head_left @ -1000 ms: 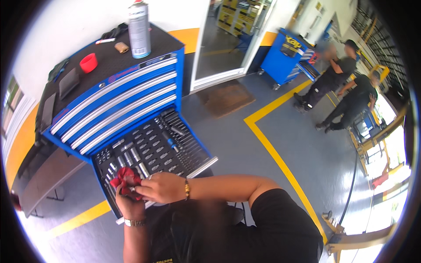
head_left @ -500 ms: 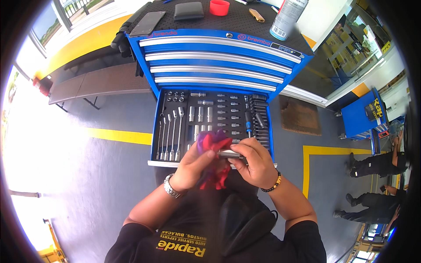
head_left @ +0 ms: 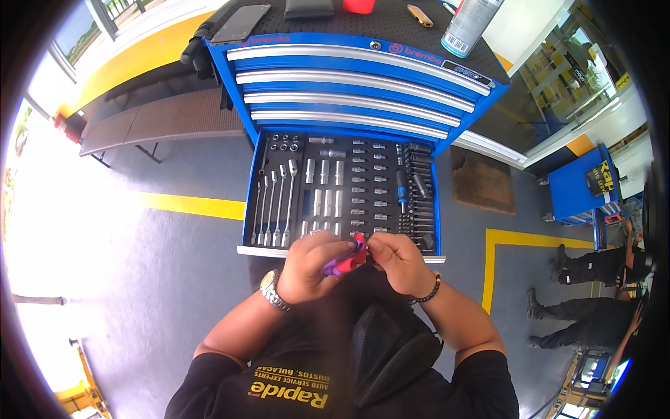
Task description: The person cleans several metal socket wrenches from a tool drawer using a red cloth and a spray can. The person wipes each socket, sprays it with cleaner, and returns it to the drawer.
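Note:
In front of the open drawer, my left hand (head_left: pixel 314 265) is closed around a crumpled red and purple cloth (head_left: pixel 347 264). My right hand (head_left: pixel 401 265) meets it from the other side, thumb and fingers pinched at the cloth's edge. The silver socket seen in those fingers a moment earlier is now almost wholly hidden by cloth and fingers. Both hands hover just at the drawer's front edge (head_left: pixel 258 251). Beyond them, the drawer's black foam tray (head_left: pixel 301 202) holds long wrenches (head_left: pixel 288 202), rows of silver sockets (head_left: pixel 324 171) and a blue-handled screwdriver (head_left: pixel 402 188).
Above the drawer rises the blue tool cabinet (head_left: pixel 335 47) with its other drawers shut. A phone (head_left: pixel 241 23), a black wallet and a spray can (head_left: pixel 471 28) lie or stand on top. A bench (head_left: pixel 160 122) is at left; people (head_left: pixel 593 311) stand at right beside another blue cabinet (head_left: pixel 579 183).
The silver socket has gone from plain sight between my hands. Both hands are closer together, the cloth is bunched smaller, and my left hand has turned over it. The view has shifted slightly.

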{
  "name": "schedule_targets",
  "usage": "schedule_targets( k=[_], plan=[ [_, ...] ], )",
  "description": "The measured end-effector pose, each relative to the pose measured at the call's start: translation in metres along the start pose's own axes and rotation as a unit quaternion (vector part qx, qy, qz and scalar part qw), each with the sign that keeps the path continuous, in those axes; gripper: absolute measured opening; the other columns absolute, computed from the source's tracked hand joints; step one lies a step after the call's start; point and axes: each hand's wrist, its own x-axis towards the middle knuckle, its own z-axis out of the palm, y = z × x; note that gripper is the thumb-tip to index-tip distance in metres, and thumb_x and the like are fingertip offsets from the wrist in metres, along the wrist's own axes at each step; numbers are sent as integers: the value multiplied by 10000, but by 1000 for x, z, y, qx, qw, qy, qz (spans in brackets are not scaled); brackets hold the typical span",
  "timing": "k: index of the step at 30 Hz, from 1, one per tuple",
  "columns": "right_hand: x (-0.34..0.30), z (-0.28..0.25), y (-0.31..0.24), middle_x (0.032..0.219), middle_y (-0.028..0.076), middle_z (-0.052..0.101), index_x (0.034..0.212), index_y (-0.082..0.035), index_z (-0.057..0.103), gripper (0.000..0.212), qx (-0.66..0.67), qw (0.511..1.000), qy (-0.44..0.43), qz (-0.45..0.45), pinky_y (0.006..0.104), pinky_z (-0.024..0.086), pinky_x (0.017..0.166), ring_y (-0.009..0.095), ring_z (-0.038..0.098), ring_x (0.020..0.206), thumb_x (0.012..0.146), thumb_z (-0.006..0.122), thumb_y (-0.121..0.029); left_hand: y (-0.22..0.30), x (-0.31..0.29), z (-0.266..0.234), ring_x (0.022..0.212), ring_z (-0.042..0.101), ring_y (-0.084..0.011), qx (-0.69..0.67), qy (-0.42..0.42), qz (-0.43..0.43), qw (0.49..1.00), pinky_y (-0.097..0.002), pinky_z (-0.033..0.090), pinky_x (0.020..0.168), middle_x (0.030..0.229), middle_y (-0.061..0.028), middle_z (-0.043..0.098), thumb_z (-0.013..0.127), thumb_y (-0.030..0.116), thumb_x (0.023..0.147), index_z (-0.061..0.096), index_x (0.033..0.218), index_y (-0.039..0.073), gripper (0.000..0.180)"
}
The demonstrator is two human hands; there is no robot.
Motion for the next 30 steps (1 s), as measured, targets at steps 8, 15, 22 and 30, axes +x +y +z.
schedule_targets(
  k=[8, 15, 22, 30],
  plan=[
    [2, -11, 3, 764, -17, 511, 952, -35, 610, 347, -96, 994, -37, 27, 236, 361, 584, 57, 423, 666, 1037, 544, -364, -2, -27, 1, 713, 681, -230, -137, -33, -253, 957, -332, 527, 623, 954, -147, 691, 561, 268, 1010, 600, 1188, 14, 313],
    [-3, -23, 12, 1005, 33, 617, 1191, -27, 578, 263, 25, 998, 23, -56, 261, 481, 771, 99, 612, 856, 995, 627, -195, -80, -52, -16, 782, 659, -185, -241, 145, -471, 836, -332, 539, 723, 940, -120, 696, 373, 423, 1075, 603, 1137, -8, 492],
    [-2, -36, 8, 1098, 52, 635, 1248, -33, 559, 259, 74, 995, -7, -70, 265, 488, 818, 117, 629, 995, 1016, 574, -148, -175, -121, -30, 1077, 622, -286, 380, 166, -392, 821, -402, 492, 926, 1235, -187, 601, 689, 286, 903, 491, 1364, -3, 579],
    [6, -35, 0, 1170, 38, 613, 1293, -32, 553, 290, 62, 997, -32, -44, 276, 485, 913, 108, 600, 1048, 1021, 544, -132, -20, -5, -34, 1140, 618, -297, 69, -104, -145, 981, -392, 508, 968, 1283, -171, 558, 848, 73, 711, 478, 1388, 6, 775]
  ],
)
